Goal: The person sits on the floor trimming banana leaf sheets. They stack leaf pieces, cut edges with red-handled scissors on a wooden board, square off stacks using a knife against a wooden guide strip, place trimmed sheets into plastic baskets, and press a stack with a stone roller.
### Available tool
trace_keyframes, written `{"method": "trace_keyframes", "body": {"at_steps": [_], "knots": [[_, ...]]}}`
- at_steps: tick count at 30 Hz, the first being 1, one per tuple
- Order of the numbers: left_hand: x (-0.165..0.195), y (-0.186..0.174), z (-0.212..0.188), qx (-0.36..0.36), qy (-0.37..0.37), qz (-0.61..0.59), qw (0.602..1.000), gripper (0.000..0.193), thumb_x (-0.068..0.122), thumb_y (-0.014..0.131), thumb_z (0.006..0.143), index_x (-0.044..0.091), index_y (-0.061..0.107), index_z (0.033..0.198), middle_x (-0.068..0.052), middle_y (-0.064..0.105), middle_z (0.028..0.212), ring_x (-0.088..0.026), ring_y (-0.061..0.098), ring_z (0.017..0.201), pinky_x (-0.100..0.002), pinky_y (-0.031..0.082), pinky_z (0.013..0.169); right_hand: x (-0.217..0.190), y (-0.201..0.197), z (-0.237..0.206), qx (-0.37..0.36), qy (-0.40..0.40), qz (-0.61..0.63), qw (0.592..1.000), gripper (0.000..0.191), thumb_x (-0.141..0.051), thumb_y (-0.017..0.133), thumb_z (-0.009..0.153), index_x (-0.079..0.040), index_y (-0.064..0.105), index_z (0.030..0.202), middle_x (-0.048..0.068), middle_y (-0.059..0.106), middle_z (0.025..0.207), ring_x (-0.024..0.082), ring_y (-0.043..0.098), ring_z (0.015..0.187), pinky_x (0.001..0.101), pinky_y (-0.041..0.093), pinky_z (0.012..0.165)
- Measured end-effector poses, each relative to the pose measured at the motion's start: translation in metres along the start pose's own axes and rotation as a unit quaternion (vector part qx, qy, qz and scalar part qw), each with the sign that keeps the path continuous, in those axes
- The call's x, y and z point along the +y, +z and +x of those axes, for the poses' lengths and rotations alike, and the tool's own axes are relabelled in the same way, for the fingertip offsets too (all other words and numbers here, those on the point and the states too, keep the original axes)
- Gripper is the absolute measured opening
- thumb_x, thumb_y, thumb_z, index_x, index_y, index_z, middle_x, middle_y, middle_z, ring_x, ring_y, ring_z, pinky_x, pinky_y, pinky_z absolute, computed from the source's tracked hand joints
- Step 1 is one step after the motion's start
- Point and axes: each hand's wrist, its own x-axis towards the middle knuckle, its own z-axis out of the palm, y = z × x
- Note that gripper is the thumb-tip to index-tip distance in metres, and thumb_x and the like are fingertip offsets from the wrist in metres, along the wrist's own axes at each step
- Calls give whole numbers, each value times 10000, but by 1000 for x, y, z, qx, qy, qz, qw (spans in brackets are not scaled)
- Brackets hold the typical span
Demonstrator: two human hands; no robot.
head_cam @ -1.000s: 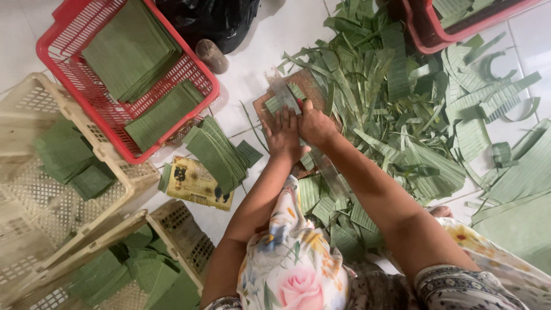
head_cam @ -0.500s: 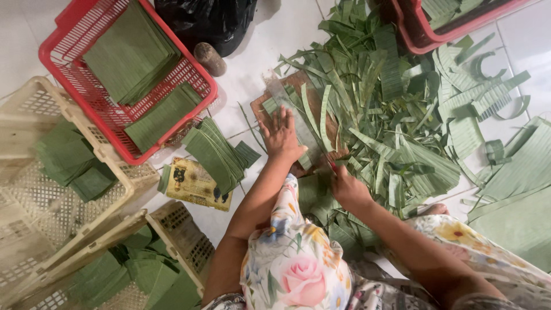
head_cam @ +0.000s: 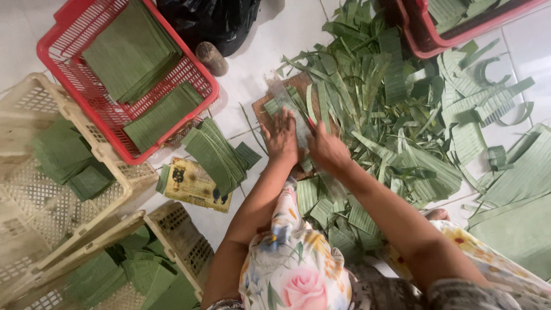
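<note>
On the cutting board (head_cam: 270, 103), left hand (head_cam: 282, 138) flat, right hand (head_cam: 326, 148) fisted

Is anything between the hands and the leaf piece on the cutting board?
Nothing visible. The left hand lies flat on the leaf piece on the cutting board, and the right hand touches its edge.

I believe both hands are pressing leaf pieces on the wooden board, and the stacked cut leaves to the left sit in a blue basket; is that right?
Not quite: the head view shows that basket is red, not blue. Both the left hand and right hand do rest on leaf pieces on the wooden board.
</note>
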Motion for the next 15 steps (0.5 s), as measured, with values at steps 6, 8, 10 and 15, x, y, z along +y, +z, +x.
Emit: {"method": "trace_keyframes", "body": {"at_steps": [6, 8, 10, 15], "knots": [[-5, -1, 10, -67, -19, -23, 997, 1266, 511, 870, 714, 143, 81, 1633, -72, -2, 1727, -269, 58, 1592, -642, 44, 1237, -32, -7, 69, -61, 123, 10, 990, 417, -395, 469, 1035, -35, 396, 1232, 344, 692, 1025, 542, 664, 966, 610, 513, 856], [-6, -4, 13, -61, -17, -26, 998, 1267, 516, 867, 713, 147, 79, 1634, -71, -3, 1728, -271, 57, 1592, -642, 43, 1240, -37, -10, 77, -66, 124, 13, 990, 415, -387, 464, 1025, -34, 395, 1232, 347, 687, 1043, 544, 659, 988, 612, 509, 870], [-7, -6, 11, -55, -13, -29, 998, 1266, 523, 862, 716, 144, 76, 1634, -74, -2, 1726, -276, 61, 1591, -650, 43, 1236, -41, -10, 79, -61, 114, 26, 991, 399, -372, 470, 1012, -36, 406, 1218, 345, 681, 1063, 546, 652, 1003, 618, 500, 873], [-2, -7, 1, -72, -14, -13, 997, 1224, 523, 841, 754, 142, 71, 1625, -73, -4, 1726, -274, 64, 1587, -666, 32, 1233, -36, -9, 65, -64, 117, 21, 991, 384, -344, 485, 1006, -27, 427, 1216, 354, 679, 1056, 551, 647, 1015, 618, 491, 905]]}}
